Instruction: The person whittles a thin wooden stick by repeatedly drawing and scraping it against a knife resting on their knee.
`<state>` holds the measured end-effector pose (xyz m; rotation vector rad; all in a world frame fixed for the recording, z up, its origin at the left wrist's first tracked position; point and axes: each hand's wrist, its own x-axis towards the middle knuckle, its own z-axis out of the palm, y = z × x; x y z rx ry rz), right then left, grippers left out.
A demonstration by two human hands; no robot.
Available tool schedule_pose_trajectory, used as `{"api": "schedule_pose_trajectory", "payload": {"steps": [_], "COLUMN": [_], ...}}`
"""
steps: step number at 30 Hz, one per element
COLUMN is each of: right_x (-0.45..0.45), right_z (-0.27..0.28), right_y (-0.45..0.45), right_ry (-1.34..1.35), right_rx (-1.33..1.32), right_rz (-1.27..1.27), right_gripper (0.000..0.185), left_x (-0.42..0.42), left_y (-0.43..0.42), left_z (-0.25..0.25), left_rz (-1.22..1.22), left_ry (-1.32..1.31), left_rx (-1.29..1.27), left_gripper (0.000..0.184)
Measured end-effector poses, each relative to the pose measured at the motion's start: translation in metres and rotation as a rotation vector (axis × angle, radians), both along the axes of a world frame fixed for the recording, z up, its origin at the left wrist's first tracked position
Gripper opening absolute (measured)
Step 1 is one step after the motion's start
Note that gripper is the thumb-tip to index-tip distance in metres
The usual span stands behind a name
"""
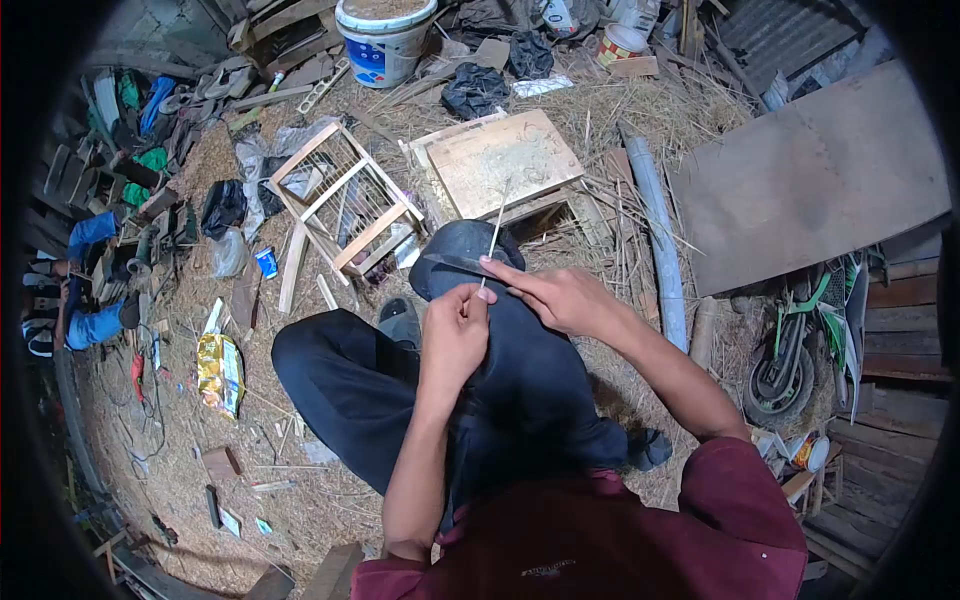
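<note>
We have the thin stick (499,222) pinched between the thumb and forefinger of the left hand (458,325), close to its near end, with the rest of its length pointing away from us past that grip. The right hand (565,297) is wrapped around the knife (452,262), forefinger stretched forward to the blade where it crosses the stick, just beyond the left-hand pinch. The knee (448,240) lies below the blade. At this size we can't be sure which way the edge faces — so we should check that before adding any pressure.

For clean shaving, which this looks to be, we'd keep the left pinch firm, lay the blade nearly flat and let the right forefinger steer it. Light, even strokes suit a stick this slim; a hard push could snap it or dig in. We'd turn the stick a little between passes — and keep the left thumb and the knee out of the edge's path. The wooden box (505,162) stands ahead of the grip, the slatted frame (333,191) ahead and leftward.
</note>
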<state>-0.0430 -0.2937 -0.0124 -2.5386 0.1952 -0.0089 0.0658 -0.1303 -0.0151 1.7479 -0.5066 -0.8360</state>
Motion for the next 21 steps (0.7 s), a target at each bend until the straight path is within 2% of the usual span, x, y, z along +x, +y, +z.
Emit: {"api": "schedule_pose_trajectory", "payload": {"steps": [3, 6, 10, 16, 21], "right_x": [0.006, 0.007, 0.001, -0.001, -0.004], "right_z": [-0.011, -0.008, -0.011, -0.014, -0.024], "right_y": [-0.009, -0.008, 0.001, 0.003, -0.004], "right_ry": [-0.009, -0.030, -0.064, -0.059, -0.184], "right_rx": [-0.007, 0.068, 0.079, 0.002, 0.030], "right_rz": [-0.041, -0.007, 0.004, -0.101, -0.180], "right_gripper": [0.054, 0.055, 0.059, 0.061, 0.062], "left_x": [-0.002, -0.009, -0.022, -0.047, -0.061], "left_y": [0.006, 0.016, 0.046, 0.091, 0.125], "left_z": [0.005, -0.006, -0.008, 0.007, 0.015], "left_rz": [-0.004, 0.006, 0.048, 0.084, 0.085], "left_ry": [0.074, 0.035, 0.154, 0.265, 0.325], "left_rx": [-0.034, -0.010, -0.057, -0.067, -0.020], "left_gripper": [0.022, 0.021, 0.020, 0.018, 0.018]}}
